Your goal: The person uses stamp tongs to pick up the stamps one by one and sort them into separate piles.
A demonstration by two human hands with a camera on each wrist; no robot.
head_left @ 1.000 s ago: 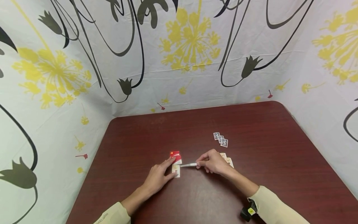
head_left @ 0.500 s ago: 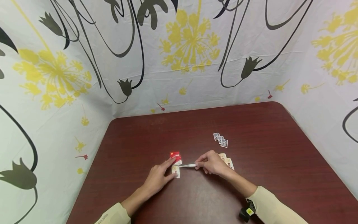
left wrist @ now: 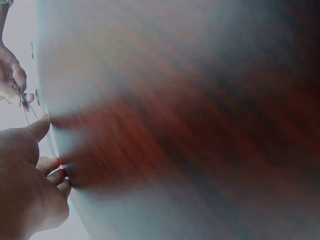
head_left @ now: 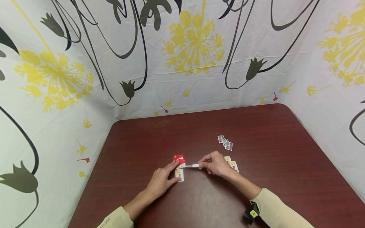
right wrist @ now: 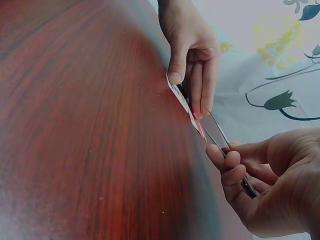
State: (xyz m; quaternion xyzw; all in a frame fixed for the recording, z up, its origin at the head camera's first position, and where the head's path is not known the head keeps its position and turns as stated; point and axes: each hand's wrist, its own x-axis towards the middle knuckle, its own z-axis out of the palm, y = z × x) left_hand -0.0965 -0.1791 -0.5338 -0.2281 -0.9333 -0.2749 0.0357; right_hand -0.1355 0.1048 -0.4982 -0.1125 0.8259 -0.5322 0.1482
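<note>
In the head view my left hand (head_left: 160,181) rests on two kinds of stamps, its fingers spread. The thumb presses a cream stamp (head_left: 179,173), while the forefinger touches the red stamps (head_left: 181,161) just beyond it. My right hand (head_left: 216,164) pinches a pair of metal tweezers (head_left: 195,166), whose tips point left at the border between red and cream stamps. In the right wrist view the two arms of the tweezers (right wrist: 218,127) stand apart, close to the stamps' edge. Whether the tips hold a stamp cannot be made out.
Several cream stamps (head_left: 233,165) lie partly behind the right hand. Farther back are three overlapping grey stamps (head_left: 225,142). Everything sits on a dark red-brown table (head_left: 148,136), with a patterned cloth (head_left: 154,57) hanging behind and along the sides.
The tweezers' tips have shifted slightly away from me, from the cream stamp's upper edge to the lower edge of the red stamps. My left hand stays in place.
</note>
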